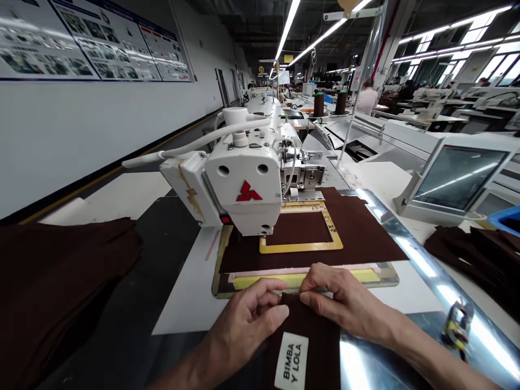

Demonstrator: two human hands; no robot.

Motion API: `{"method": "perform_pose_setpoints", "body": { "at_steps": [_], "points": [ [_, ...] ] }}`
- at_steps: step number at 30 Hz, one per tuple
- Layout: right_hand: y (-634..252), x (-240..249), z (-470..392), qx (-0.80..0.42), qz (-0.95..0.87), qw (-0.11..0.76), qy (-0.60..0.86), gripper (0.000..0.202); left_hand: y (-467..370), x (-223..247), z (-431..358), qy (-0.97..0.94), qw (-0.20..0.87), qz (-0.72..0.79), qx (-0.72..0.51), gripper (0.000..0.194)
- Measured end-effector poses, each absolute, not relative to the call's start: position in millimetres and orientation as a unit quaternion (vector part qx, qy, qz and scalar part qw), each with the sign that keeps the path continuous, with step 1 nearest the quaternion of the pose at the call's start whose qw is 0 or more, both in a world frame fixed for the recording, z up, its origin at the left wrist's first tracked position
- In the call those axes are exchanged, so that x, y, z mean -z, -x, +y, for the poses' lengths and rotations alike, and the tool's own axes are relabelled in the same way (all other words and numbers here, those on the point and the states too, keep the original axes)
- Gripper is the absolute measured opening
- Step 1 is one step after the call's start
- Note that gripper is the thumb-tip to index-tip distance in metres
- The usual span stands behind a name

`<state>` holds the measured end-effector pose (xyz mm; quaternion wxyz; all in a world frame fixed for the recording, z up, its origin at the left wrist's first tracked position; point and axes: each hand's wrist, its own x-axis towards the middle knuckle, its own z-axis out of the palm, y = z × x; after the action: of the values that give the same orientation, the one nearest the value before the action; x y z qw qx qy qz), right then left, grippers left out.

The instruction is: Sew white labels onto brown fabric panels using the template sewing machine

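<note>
A narrow dark brown cloth piece [320,352] with a white label [291,361] reading "BIMBA Y LOLA" lies at the front. My right hand [345,300] pinches its top edge between thumb and fingers. At its upper left corner is my left hand [254,319], fingers curled and the thumb apart from them, with nothing visibly gripped. Beyond both hands, a larger brown cloth [365,233] lies under a yellow frame [300,248] at the white sewing machine [244,179]. A yellow strip [357,275] shows along the near side of that cloth.
Brown cloth stacks lie at the left [60,281] and right [479,265]. Thread snips [458,325] rest on the shiny metal plate at right. Behind them stands a screen [457,176], with a blue bin [506,219] at the right edge.
</note>
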<state>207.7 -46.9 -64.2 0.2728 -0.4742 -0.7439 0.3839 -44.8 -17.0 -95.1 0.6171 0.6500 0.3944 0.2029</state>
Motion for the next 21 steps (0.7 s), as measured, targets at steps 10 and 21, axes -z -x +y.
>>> {"method": "perform_pose_setpoints", "body": {
  "at_steps": [10, 21],
  "points": [
    [-205, 62, -47, -0.378, -0.751, 0.259, 0.476, 0.010, 35, 81, -16, -0.746, 0.478, 0.391, -0.252, 0.020],
    [-193, 59, -42, -0.412, -0.740, 0.228, 0.480, 0.016, 33, 88, -13, -0.769, 0.464, 0.386, -0.214, 0.021]
  ]
}}
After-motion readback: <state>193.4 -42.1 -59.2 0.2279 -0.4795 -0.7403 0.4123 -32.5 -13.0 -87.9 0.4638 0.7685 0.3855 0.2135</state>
